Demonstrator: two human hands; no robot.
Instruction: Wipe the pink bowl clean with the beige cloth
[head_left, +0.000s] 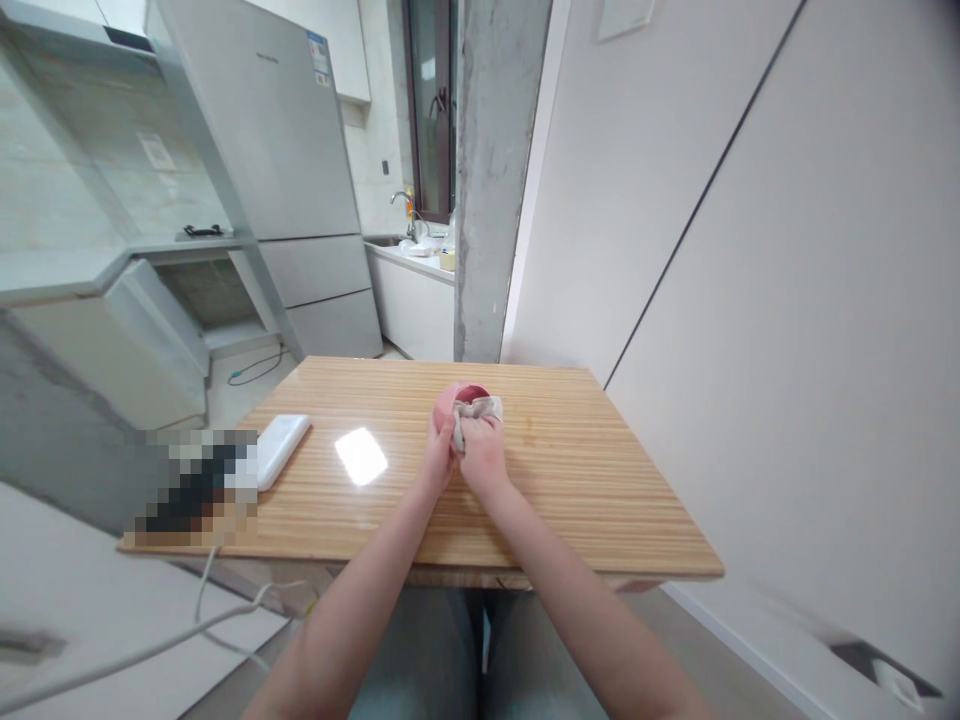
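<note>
Over the middle of the wooden table (405,530), my left hand (438,452) is closed on the side of a pink bowl (445,399). The bowl is tilted, and its darker pink inside shows at the upper right. A light grey cloth (489,406) is bunched in my right hand (484,452), pressed at the bowl's opening. Part of the cloth hangs down between my two hands. My right fingertips are hidden by the cloth and the bowl, and the bowl's lower part is covered by my hands.
A white box-like device (285,447) lies at the table's left, beside a blurred-out dark item (199,490). White cables (206,590) hang off the left front edge. A white wall (675,330) rises close on the right; a fridge (277,130) stands behind.
</note>
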